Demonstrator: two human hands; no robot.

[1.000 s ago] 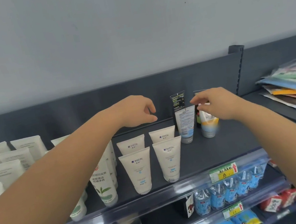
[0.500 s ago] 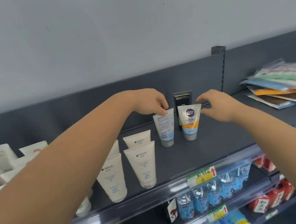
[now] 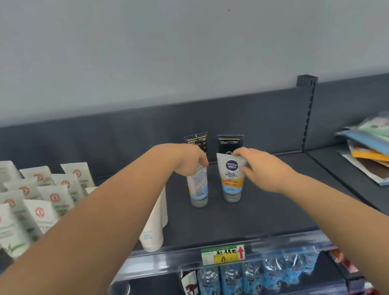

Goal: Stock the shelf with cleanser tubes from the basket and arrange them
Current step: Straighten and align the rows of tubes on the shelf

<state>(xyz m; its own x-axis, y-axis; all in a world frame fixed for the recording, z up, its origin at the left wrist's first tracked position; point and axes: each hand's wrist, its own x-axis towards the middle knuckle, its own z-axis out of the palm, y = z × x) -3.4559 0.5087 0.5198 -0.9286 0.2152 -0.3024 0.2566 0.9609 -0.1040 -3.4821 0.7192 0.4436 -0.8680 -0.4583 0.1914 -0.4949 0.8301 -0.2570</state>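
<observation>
Right hand (image 3: 263,169): now pinching right tube's (image 3: 230,176) top.
Left hand (image 3: 190,159): seemingly clamps left tube (image 3: 199,190); turn front outward below fingers (image 3: 203,163).

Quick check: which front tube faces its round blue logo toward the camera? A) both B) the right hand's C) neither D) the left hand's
B: the right tube, gripped by the right hand, shows the blue logo; the left tube, held by the left hand, shows only small print.
</observation>
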